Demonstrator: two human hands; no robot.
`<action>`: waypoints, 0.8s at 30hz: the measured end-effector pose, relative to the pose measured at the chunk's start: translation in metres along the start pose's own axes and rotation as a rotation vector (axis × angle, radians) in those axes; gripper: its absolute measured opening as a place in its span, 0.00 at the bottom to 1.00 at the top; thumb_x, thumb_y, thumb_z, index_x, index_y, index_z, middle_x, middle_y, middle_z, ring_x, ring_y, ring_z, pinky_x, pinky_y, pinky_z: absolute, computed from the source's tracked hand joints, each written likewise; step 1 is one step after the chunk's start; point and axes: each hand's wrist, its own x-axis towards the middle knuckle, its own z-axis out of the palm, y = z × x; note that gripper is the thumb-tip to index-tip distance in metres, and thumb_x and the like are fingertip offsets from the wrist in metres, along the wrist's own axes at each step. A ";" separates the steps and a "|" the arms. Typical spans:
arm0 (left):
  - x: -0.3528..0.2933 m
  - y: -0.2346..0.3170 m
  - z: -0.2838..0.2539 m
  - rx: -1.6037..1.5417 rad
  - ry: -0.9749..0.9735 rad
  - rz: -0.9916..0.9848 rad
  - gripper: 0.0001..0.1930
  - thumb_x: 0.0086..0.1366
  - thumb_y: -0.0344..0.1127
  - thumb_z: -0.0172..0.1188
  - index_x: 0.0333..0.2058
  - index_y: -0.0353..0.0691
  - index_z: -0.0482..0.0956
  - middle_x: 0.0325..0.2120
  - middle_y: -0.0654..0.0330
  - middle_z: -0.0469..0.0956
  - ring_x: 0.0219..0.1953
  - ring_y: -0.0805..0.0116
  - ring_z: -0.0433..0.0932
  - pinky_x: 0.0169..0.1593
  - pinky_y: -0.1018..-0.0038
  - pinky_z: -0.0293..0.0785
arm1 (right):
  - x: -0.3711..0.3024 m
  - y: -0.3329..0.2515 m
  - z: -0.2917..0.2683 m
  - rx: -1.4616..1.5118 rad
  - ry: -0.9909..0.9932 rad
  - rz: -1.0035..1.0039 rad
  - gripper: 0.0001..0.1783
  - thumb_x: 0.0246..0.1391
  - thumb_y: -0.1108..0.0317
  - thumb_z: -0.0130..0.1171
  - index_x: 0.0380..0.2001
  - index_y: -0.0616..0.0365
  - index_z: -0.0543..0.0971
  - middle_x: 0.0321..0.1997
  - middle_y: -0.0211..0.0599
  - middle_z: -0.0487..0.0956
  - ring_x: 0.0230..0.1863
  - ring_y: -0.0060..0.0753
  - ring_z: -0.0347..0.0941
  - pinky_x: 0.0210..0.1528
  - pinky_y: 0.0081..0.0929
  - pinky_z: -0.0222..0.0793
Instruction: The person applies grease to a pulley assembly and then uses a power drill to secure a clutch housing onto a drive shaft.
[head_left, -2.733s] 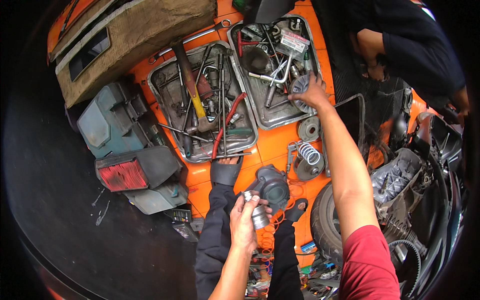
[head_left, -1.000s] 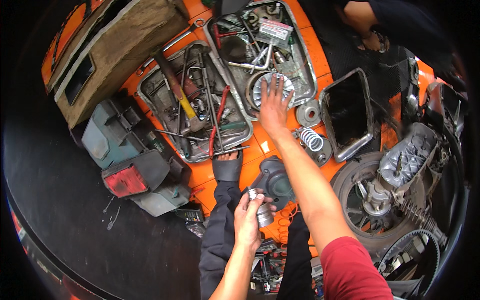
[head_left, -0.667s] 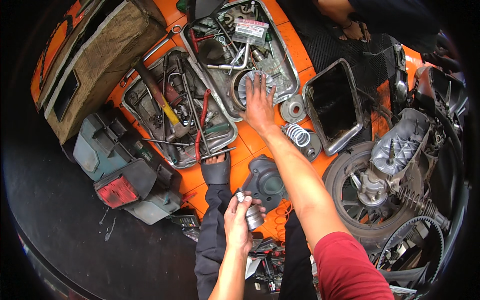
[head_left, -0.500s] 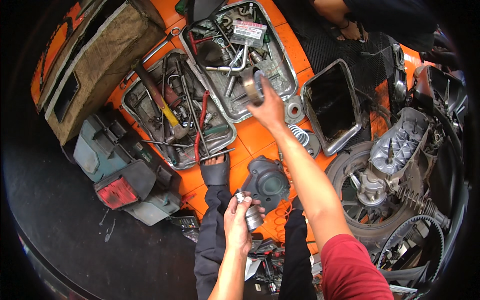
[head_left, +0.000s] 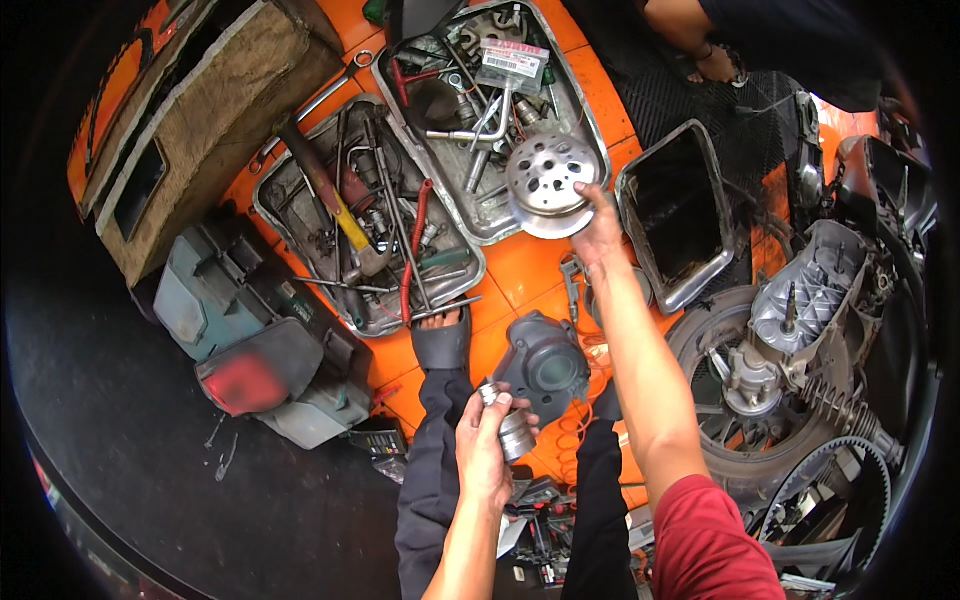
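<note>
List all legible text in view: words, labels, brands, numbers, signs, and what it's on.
Clear packet with red-and-white label: print present; wording not copied here.
Black pack near the left shin: print too small to read.
Drilled round metal part in the right hand: no lettering visible.
Silver metal piece in the left hand: none visible.

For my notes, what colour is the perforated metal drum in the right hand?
The perforated metal drum is silver-grey, seen best in the head view.

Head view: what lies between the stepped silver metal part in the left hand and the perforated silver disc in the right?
A dark grey moulded cover, then orange floor tiles, in the head view.
</note>
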 end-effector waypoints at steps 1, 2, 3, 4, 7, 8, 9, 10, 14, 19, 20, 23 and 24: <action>0.000 0.000 0.003 -0.001 -0.014 -0.003 0.15 0.68 0.36 0.58 0.49 0.35 0.70 0.33 0.54 0.78 0.32 0.67 0.81 0.35 0.72 0.79 | 0.003 0.004 -0.006 0.028 0.032 0.036 0.26 0.50 0.66 0.66 0.52 0.61 0.74 0.53 0.38 0.79 0.57 0.37 0.73 0.67 0.39 0.62; 0.000 -0.001 0.007 0.002 -0.026 -0.009 0.15 0.68 0.36 0.58 0.49 0.35 0.70 0.33 0.54 0.78 0.32 0.67 0.81 0.35 0.72 0.79 | 0.006 0.008 -0.011 0.034 0.049 0.036 0.28 0.49 0.66 0.67 0.54 0.61 0.73 0.55 0.39 0.78 0.58 0.37 0.72 0.67 0.39 0.61; 0.000 -0.003 0.010 0.004 -0.035 -0.014 0.15 0.68 0.36 0.58 0.49 0.35 0.70 0.33 0.54 0.78 0.32 0.66 0.81 0.35 0.72 0.79 | 0.008 0.012 -0.016 0.042 0.067 0.040 0.30 0.49 0.67 0.67 0.56 0.61 0.72 0.56 0.40 0.77 0.59 0.38 0.71 0.68 0.39 0.60; 0.000 -0.001 0.008 0.004 -0.027 -0.011 0.15 0.68 0.36 0.57 0.49 0.35 0.70 0.33 0.54 0.78 0.32 0.66 0.81 0.35 0.72 0.79 | 0.005 0.021 -0.010 0.005 0.051 0.011 0.32 0.49 0.67 0.67 0.57 0.61 0.71 0.57 0.41 0.76 0.59 0.38 0.70 0.68 0.38 0.59; 0.000 0.003 0.007 -0.006 -0.003 -0.007 0.15 0.68 0.36 0.57 0.49 0.35 0.70 0.34 0.54 0.78 0.32 0.66 0.81 0.35 0.72 0.79 | -0.009 0.037 0.005 -0.158 0.065 -0.071 0.37 0.48 0.67 0.67 0.61 0.62 0.67 0.60 0.44 0.74 0.61 0.38 0.69 0.69 0.36 0.57; 0.001 0.005 0.005 -0.008 0.002 -0.004 0.15 0.68 0.36 0.57 0.49 0.35 0.70 0.34 0.54 0.78 0.32 0.66 0.81 0.35 0.72 0.79 | -0.011 0.037 0.009 -0.246 0.108 -0.096 0.38 0.47 0.67 0.67 0.62 0.63 0.66 0.60 0.45 0.73 0.62 0.38 0.68 0.68 0.36 0.57; 0.001 0.005 0.005 -0.012 0.001 -0.002 0.15 0.68 0.36 0.58 0.49 0.35 0.71 0.34 0.54 0.78 0.32 0.66 0.81 0.35 0.72 0.79 | -0.013 0.036 0.011 -0.338 0.151 -0.126 0.40 0.47 0.67 0.68 0.63 0.64 0.65 0.61 0.46 0.72 0.63 0.38 0.67 0.68 0.35 0.56; 0.001 0.006 0.005 -0.017 0.001 0.000 0.16 0.68 0.36 0.58 0.49 0.35 0.71 0.34 0.54 0.78 0.32 0.66 0.81 0.35 0.72 0.79 | -0.013 0.035 0.015 -0.374 0.234 -0.117 0.40 0.47 0.66 0.67 0.63 0.66 0.65 0.60 0.47 0.73 0.65 0.38 0.65 0.68 0.36 0.55; 0.003 0.007 0.007 -0.030 0.001 -0.008 0.17 0.67 0.37 0.59 0.50 0.35 0.71 0.33 0.53 0.78 0.31 0.64 0.80 0.34 0.68 0.81 | -0.004 0.014 0.019 -0.753 0.299 -0.034 0.42 0.47 0.62 0.67 0.63 0.69 0.65 0.63 0.54 0.69 0.67 0.47 0.62 0.69 0.41 0.53; 0.003 0.019 0.006 -0.064 0.022 -0.007 0.17 0.67 0.37 0.60 0.50 0.35 0.71 0.33 0.53 0.78 0.31 0.64 0.80 0.35 0.68 0.81 | 0.011 0.007 0.070 -1.516 0.453 -0.373 0.48 0.44 0.61 0.69 0.66 0.65 0.60 0.66 0.63 0.61 0.68 0.64 0.57 0.69 0.52 0.54; 0.004 0.019 0.009 -0.068 0.012 -0.007 0.17 0.67 0.37 0.60 0.50 0.35 0.70 0.33 0.53 0.78 0.31 0.64 0.81 0.35 0.68 0.81 | 0.028 0.000 0.078 -1.486 0.391 -0.500 0.48 0.44 0.61 0.69 0.67 0.64 0.60 0.67 0.63 0.60 0.69 0.63 0.56 0.70 0.52 0.53; 0.005 0.022 0.007 -0.066 0.014 -0.004 0.17 0.67 0.37 0.59 0.50 0.34 0.70 0.33 0.53 0.78 0.31 0.64 0.81 0.35 0.68 0.81 | 0.070 -0.015 0.134 -1.657 0.189 -0.816 0.51 0.45 0.62 0.70 0.70 0.61 0.56 0.73 0.63 0.53 0.74 0.61 0.48 0.72 0.52 0.51; 0.005 0.022 0.007 -0.062 0.012 -0.005 0.17 0.67 0.37 0.59 0.50 0.34 0.70 0.33 0.53 0.78 0.31 0.64 0.81 0.35 0.68 0.81 | 0.083 -0.022 0.148 -1.760 0.173 -0.845 0.52 0.46 0.61 0.70 0.71 0.60 0.54 0.75 0.58 0.52 0.76 0.59 0.45 0.72 0.53 0.50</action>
